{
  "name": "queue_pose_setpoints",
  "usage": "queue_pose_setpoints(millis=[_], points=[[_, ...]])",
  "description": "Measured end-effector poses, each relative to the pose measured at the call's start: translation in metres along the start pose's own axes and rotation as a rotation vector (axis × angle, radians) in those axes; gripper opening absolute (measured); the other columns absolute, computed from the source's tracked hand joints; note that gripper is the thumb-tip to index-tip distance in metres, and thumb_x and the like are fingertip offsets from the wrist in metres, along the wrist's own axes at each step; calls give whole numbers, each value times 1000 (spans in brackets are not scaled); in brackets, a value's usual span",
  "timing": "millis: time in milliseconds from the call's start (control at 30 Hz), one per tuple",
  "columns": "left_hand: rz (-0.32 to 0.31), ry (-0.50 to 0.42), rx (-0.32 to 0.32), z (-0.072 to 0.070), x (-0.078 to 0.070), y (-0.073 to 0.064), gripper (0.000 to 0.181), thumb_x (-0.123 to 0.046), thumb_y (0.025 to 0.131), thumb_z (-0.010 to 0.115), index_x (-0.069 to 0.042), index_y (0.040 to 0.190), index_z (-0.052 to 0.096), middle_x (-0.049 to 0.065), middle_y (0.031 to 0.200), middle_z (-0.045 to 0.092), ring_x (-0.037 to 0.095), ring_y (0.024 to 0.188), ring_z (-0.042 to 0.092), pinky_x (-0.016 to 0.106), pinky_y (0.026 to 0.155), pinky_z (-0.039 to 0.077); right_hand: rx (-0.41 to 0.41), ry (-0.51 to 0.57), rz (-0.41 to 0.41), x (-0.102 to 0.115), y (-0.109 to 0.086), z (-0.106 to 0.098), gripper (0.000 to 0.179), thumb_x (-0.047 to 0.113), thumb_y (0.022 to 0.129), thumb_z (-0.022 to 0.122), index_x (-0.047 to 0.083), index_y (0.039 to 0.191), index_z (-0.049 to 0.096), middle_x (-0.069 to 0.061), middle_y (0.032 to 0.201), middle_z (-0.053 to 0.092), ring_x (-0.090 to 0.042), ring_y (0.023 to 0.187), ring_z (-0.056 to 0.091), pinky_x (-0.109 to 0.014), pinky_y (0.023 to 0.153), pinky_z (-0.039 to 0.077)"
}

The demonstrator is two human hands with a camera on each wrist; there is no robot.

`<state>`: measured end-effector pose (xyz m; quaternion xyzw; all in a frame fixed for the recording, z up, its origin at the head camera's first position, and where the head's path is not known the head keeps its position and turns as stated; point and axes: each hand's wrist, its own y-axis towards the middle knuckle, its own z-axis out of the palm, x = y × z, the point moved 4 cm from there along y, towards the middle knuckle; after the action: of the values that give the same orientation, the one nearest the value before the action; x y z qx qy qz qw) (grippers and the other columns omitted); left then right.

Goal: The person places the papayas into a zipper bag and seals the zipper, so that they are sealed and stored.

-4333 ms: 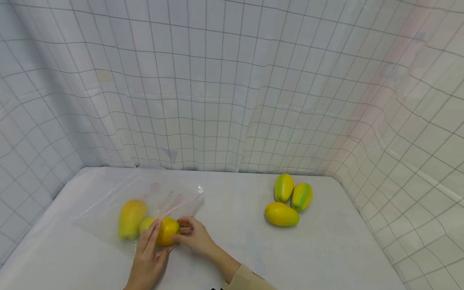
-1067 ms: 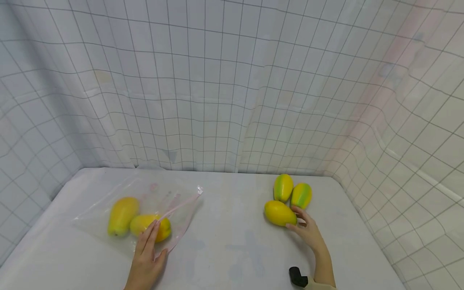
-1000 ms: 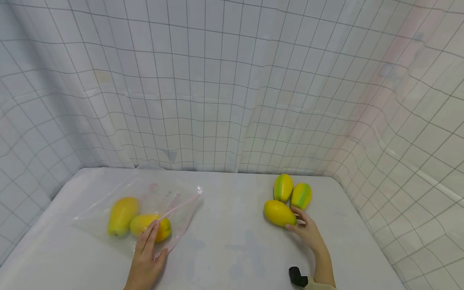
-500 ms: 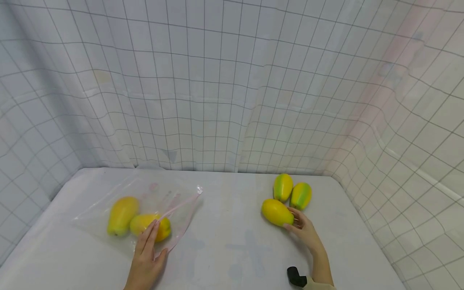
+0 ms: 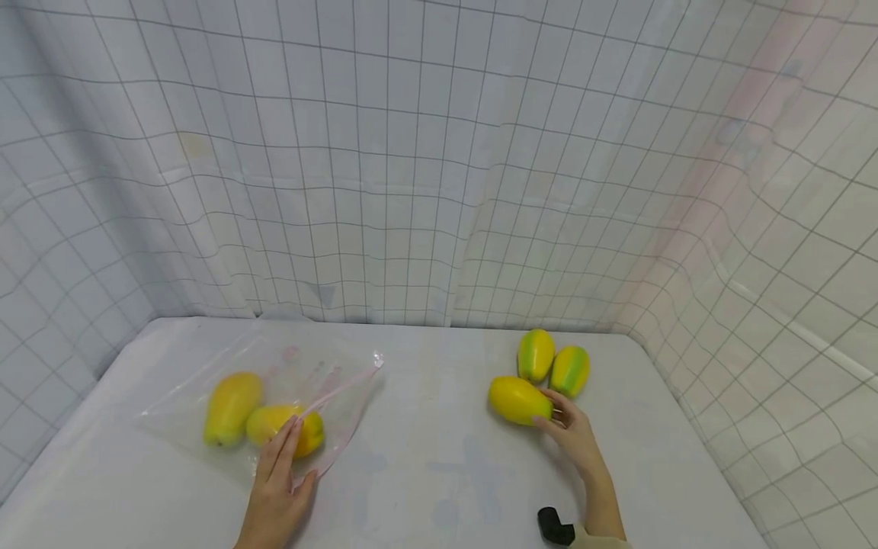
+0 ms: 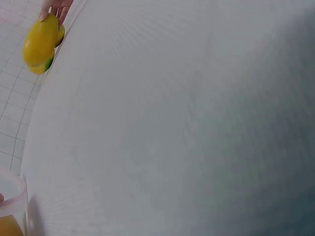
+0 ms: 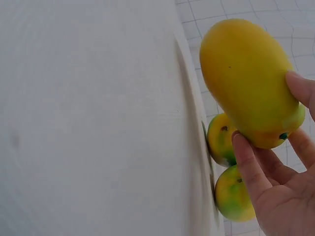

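My right hand (image 5: 573,441) grips one end of a yellow papaya (image 5: 519,400), thumb on one side and fingers on the other. In the right wrist view this papaya (image 7: 248,78) shows its greenish stem end, held up off the table. My left hand (image 5: 276,488) lies at the mouth of a clear plastic bag (image 5: 350,389) with a pink rim, fingers straight on the upper edge and thumb at the lower edge. Inside the bag lie two papayas, one at the left (image 5: 233,409) and another (image 5: 312,436) partly covered by the left fingers.
Two green-striped papayas, one at the back (image 5: 536,355) and one beside it (image 5: 570,371), lie just behind the held one. A white cloth covers the table (image 5: 425,488). Grid-patterned curtains (image 5: 384,229) stand at the back and both sides.
My right hand has left the bag mouth, reached right to the nearest papaya and gripped it, and now shifts it slightly left. The bagged papayas sit further left; my left hand stays put.
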<state>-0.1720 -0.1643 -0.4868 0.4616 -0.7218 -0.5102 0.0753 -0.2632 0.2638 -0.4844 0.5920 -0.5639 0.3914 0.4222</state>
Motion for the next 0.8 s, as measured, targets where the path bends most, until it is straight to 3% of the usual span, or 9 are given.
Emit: queue_pose_setpoints(millis=[133,300,600,800], points=[[-10,-1,11,0,-1,0,68,-48,94,33,9,132,40,22,134,40,9,134,24,30,114,11,17,41,-48,9,1,7,50,6,81,68,2,127,50,-17,122,53,-19,102,51,-15,83,47],[-12,8,12,0,0,-1,68,-48,94,32,8,132,40,21,134,40,8,134,23,29,114,11,37,75,-89,18,2,23,49,7,79,69,3,125,53,-16,118,55,-16,99,54,-17,82,49],[-69,14,62,-1,-1,-1,71,-51,93,28,5,136,36,18,138,37,7,134,21,27,113,9,88,182,-29,53,-8,59,49,2,80,68,2,126,51,-16,121,53,-26,104,52,-19,84,50],[-69,7,62,0,0,-2,71,-51,93,29,5,136,36,17,139,36,7,134,21,28,114,9,123,207,-76,46,-3,86,49,9,80,69,7,126,52,-11,124,53,-23,104,53,-19,85,50]])
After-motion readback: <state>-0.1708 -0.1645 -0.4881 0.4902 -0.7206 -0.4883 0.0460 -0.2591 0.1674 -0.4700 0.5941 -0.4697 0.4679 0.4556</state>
